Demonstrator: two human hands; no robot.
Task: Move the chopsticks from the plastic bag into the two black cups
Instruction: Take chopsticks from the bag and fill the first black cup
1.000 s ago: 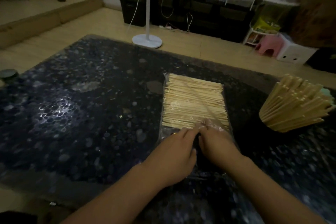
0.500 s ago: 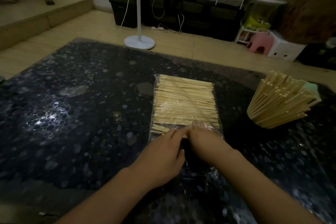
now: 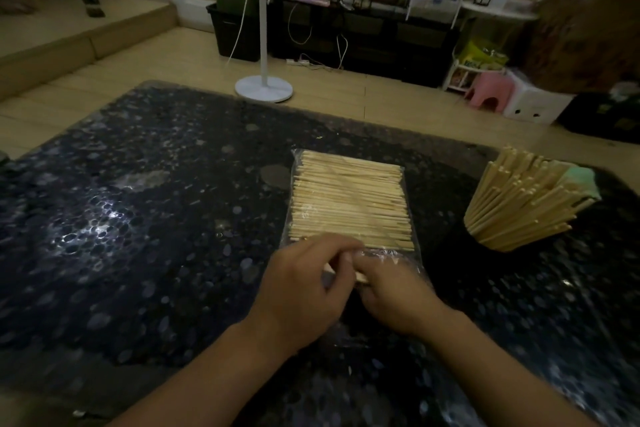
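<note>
Here your left hand point(image 3: 301, 291) and right hand point(image 3: 391, 291) pinch a few chopsticks point(image 3: 349, 201) at the near, open end of the plastic bag point(image 3: 414, 262) on the table point(image 3: 138, 236); a snag on the film could scatter them.

black cups point(image 3: 498, 246) hidden beneath chopsticks point(image 3: 519, 204)

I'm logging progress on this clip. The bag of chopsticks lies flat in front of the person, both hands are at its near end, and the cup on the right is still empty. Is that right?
Not quite. In the head view the cup on the right is not empty: a bunch of chopsticks already fans out of it. The rest holds: the plastic bag lies flat, with the left hand and right hand at its near end.
</note>
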